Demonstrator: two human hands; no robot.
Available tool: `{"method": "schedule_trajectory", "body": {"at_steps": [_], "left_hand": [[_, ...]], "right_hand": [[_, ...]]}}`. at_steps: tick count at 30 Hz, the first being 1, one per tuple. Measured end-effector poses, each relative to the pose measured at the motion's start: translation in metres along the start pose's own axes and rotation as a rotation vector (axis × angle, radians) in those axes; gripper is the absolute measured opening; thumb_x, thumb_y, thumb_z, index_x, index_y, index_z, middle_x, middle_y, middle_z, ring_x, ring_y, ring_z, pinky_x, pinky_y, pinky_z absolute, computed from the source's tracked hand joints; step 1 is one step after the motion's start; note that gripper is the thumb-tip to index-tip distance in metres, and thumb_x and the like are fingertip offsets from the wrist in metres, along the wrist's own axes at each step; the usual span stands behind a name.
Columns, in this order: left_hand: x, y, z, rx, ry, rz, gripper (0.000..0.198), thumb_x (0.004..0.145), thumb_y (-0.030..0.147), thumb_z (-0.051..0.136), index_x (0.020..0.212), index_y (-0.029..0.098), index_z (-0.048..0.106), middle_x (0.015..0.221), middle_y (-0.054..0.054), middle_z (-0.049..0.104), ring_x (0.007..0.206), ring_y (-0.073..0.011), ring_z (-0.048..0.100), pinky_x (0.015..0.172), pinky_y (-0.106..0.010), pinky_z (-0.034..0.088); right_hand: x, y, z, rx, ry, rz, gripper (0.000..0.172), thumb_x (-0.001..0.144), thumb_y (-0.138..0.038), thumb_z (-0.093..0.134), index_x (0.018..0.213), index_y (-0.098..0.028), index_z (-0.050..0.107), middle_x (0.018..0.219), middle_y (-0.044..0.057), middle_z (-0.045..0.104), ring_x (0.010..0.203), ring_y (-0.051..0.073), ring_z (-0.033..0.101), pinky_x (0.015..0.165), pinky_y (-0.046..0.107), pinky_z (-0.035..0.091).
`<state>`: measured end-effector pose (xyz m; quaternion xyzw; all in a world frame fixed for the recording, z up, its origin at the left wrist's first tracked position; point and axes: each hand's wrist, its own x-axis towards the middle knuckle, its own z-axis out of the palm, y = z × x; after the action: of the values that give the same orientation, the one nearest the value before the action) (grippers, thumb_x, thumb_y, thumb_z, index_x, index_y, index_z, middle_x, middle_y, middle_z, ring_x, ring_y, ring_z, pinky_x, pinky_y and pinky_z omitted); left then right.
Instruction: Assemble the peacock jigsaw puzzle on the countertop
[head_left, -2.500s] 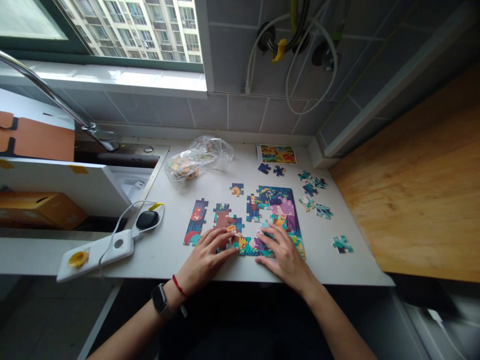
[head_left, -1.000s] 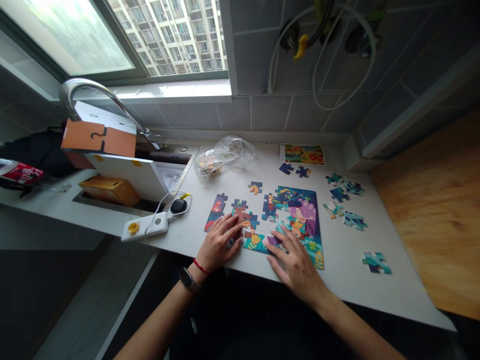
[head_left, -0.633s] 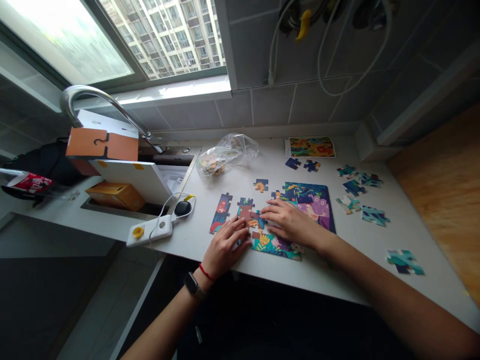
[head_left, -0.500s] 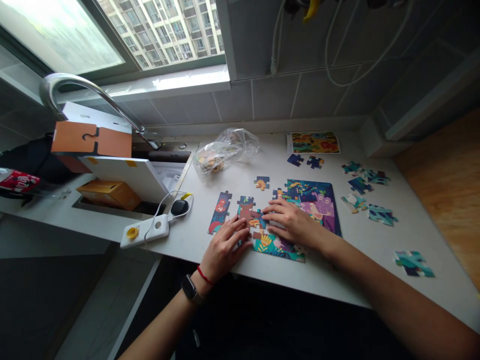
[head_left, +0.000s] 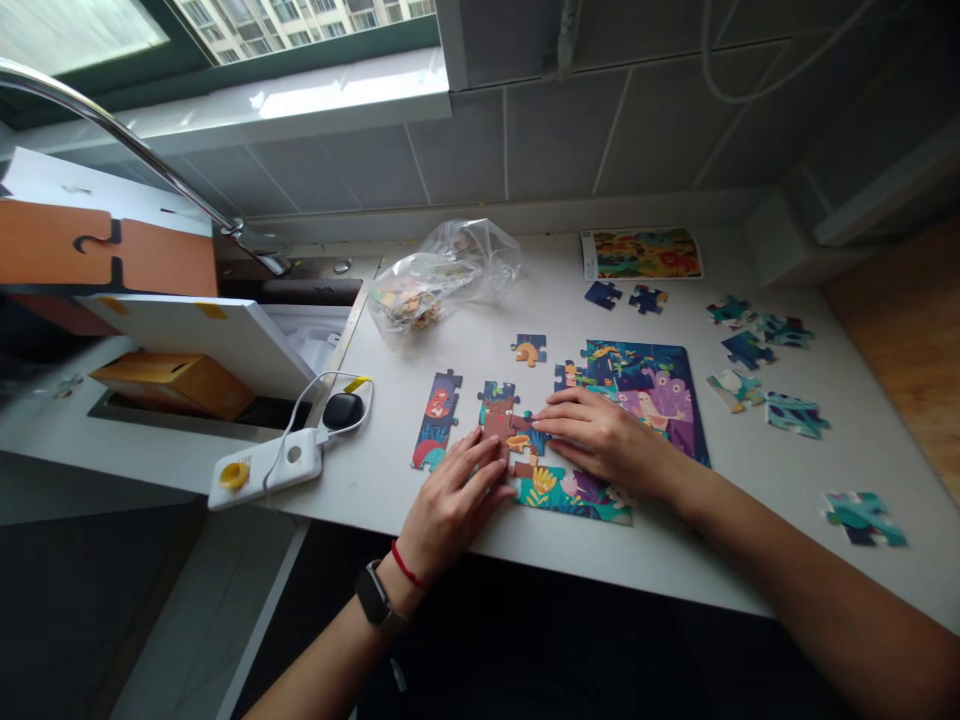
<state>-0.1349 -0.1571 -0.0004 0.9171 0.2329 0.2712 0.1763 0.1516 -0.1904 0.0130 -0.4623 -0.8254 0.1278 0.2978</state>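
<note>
A partly joined jigsaw [head_left: 660, 400] with a dark blue and purple scene lies on the white counter. My right hand [head_left: 611, 437] rests flat on its middle, fingers stretched to the left. My left hand [head_left: 454, 500] lies palm down with fingers apart, its fingertips on the lower part of a brown piece section [head_left: 496, 408]. That section meets a blue piece near the right fingertips. Left of it stands a separate strip of pieces [head_left: 437, 415] with a red figure. A loose piece [head_left: 529, 349] with an orange shape lies above the gap between the hands.
A clear bag of pieces [head_left: 416, 300] sits behind. Loose pieces [head_left: 796, 414] are scattered at right, near a picture card [head_left: 641, 254]. A white power strip [head_left: 266, 467] with a black plug lies at left, beside the sink holding boxes [head_left: 176, 384].
The view has tilted down and come closer. Both hands remain on the puzzle in nearly the same places, with little visible movement of the pieces.
</note>
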Motion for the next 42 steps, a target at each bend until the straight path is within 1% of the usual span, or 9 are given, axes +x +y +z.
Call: {"method": "schedule_trajectory", "body": {"at_steps": [8, 11, 15, 17, 21, 25, 33, 38, 42], "left_hand": [[0.000, 0.000, -0.002, -0.003, -0.016, -0.021, 0.041, 0.102, 0.031, 0.069, 0.141, 0.022, 0.059, 0.146, -0.015, 0.066, 0.144, -0.0318, 0.058, 0.116, -0.052, 0.057], [0.001, 0.002, -0.004, -0.017, -0.041, -0.073, 0.052, 0.102, 0.036, 0.069, 0.149, 0.024, 0.053, 0.151, -0.015, 0.062, 0.142, -0.0309, 0.060, 0.117, -0.051, 0.057], [0.003, 0.004, -0.007, -0.043, -0.045, -0.118, 0.063, 0.102, 0.031, 0.069, 0.159, 0.025, 0.042, 0.157, -0.015, 0.056, 0.145, -0.0289, 0.057, 0.118, -0.048, 0.055], [0.005, 0.005, -0.008, -0.051, -0.033, -0.118, 0.067, 0.102, 0.029, 0.069, 0.161, 0.024, 0.038, 0.157, -0.015, 0.055, 0.147, -0.0292, 0.054, 0.120, -0.049, 0.053], [0.005, 0.003, -0.010, -0.028, -0.011, -0.122, 0.071, 0.100, 0.029, 0.069, 0.163, 0.026, 0.034, 0.156, -0.015, 0.056, 0.151, -0.0330, 0.049, 0.123, -0.058, 0.047], [0.003, 0.002, -0.011, -0.002, -0.035, -0.138, 0.072, 0.100, 0.029, 0.068, 0.163, 0.027, 0.034, 0.157, -0.015, 0.055, 0.152, -0.0351, 0.046, 0.124, -0.062, 0.043], [0.004, 0.000, -0.008, -0.008, -0.001, -0.169, 0.063, 0.102, 0.023, 0.063, 0.160, 0.025, 0.038, 0.153, -0.015, 0.057, 0.143, -0.0300, 0.055, 0.120, -0.052, 0.049], [0.005, -0.001, -0.005, 0.015, -0.009, -0.152, 0.050, 0.104, 0.020, 0.061, 0.152, 0.026, 0.048, 0.150, -0.012, 0.060, 0.143, -0.0288, 0.055, 0.120, -0.052, 0.049], [0.006, -0.002, -0.004, 0.026, -0.001, -0.141, 0.041, 0.103, 0.018, 0.061, 0.143, 0.027, 0.056, 0.145, -0.011, 0.063, 0.140, -0.0286, 0.057, 0.117, -0.052, 0.051]], "right_hand": [[-0.001, 0.001, 0.000, -0.056, 0.017, -0.057, 0.027, 0.102, -0.014, 0.062, 0.123, -0.018, 0.078, 0.116, 0.011, 0.082, 0.113, 0.028, 0.070, 0.097, 0.047, 0.064], [-0.004, 0.000, 0.001, -0.066, 0.012, -0.031, 0.030, 0.103, -0.014, 0.061, 0.126, -0.021, 0.078, 0.119, 0.010, 0.081, 0.114, 0.028, 0.070, 0.098, 0.048, 0.063], [-0.005, 0.001, 0.001, -0.084, 0.008, -0.033, 0.030, 0.103, -0.013, 0.060, 0.126, -0.020, 0.078, 0.121, 0.010, 0.081, 0.116, 0.028, 0.069, 0.099, 0.048, 0.062], [-0.005, 0.001, 0.001, -0.091, 0.012, -0.037, 0.030, 0.103, -0.013, 0.059, 0.125, -0.019, 0.078, 0.121, 0.010, 0.081, 0.116, 0.028, 0.068, 0.099, 0.048, 0.063], [-0.005, 0.001, 0.001, -0.088, 0.017, -0.009, 0.031, 0.104, -0.014, 0.058, 0.126, -0.022, 0.077, 0.122, 0.009, 0.080, 0.117, 0.028, 0.068, 0.101, 0.050, 0.061], [-0.004, 0.001, 0.002, -0.095, 0.037, 0.023, 0.029, 0.105, -0.017, 0.057, 0.125, -0.023, 0.078, 0.119, 0.009, 0.080, 0.116, 0.028, 0.066, 0.103, 0.052, 0.060], [0.003, -0.002, 0.006, -0.152, 0.091, 0.089, 0.022, 0.104, -0.018, 0.062, 0.115, -0.019, 0.080, 0.112, 0.012, 0.076, 0.115, 0.029, 0.063, 0.106, 0.052, 0.057], [0.003, -0.003, 0.007, -0.179, 0.086, 0.109, 0.019, 0.102, -0.021, 0.065, 0.108, -0.021, 0.083, 0.116, 0.013, 0.073, 0.120, 0.030, 0.061, 0.109, 0.056, 0.056], [0.001, -0.006, 0.006, -0.193, 0.065, 0.124, 0.020, 0.102, -0.021, 0.064, 0.113, -0.020, 0.081, 0.120, 0.014, 0.072, 0.122, 0.031, 0.060, 0.110, 0.056, 0.055]]}}
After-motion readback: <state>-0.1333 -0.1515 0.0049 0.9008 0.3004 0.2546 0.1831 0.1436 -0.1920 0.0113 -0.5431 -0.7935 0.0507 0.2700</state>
